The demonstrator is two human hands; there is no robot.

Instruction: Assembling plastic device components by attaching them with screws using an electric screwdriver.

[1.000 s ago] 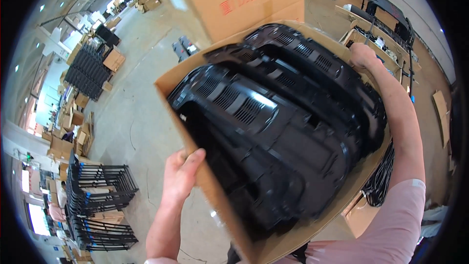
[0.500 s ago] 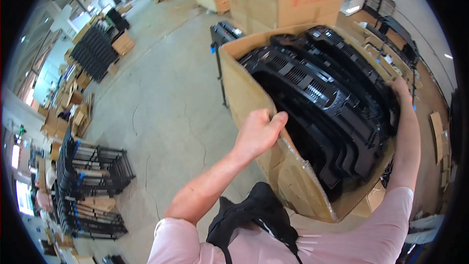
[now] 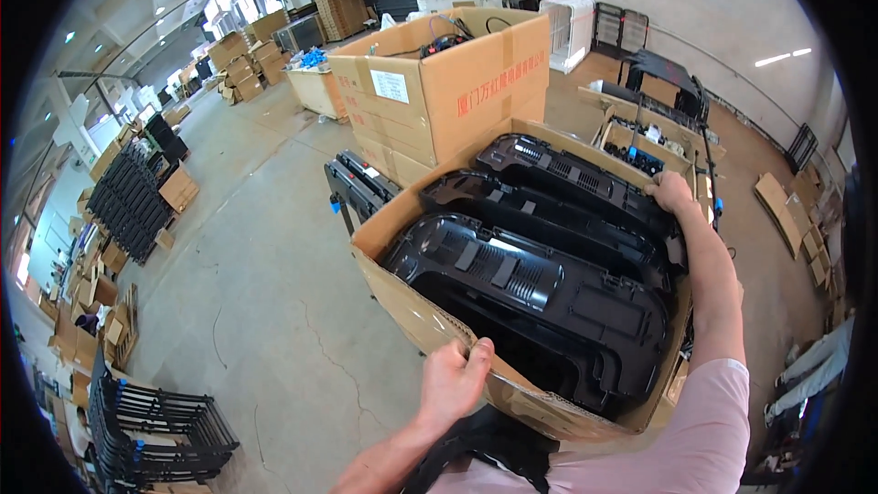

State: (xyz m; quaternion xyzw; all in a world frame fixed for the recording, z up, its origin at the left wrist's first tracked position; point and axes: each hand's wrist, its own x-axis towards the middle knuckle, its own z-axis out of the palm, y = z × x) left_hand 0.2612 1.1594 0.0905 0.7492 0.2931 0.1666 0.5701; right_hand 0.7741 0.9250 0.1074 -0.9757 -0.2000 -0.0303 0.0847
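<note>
Both hands clamp the box [image 3: 430,320]: left hand [image 3: 453,380] on the near rim, right hand [image 3: 670,192] on the far rim. Black panels [image 3: 540,284] fill it; box aloft, not yet set down.

The left hand [image 3: 455,377] is low and close to the body, its fingers curled tight in a grip. The right arm reaches far out, almost straight, and the right hand [image 3: 669,192] has bent fingers holding on.

I count three black plastic panels [image 3: 540,288] standing in one open cardboard carton [image 3: 412,306] at centre frame, with two hands on its rim. Behind it, upper centre, I see one larger closed-sided box [image 3: 457,91].
</note>
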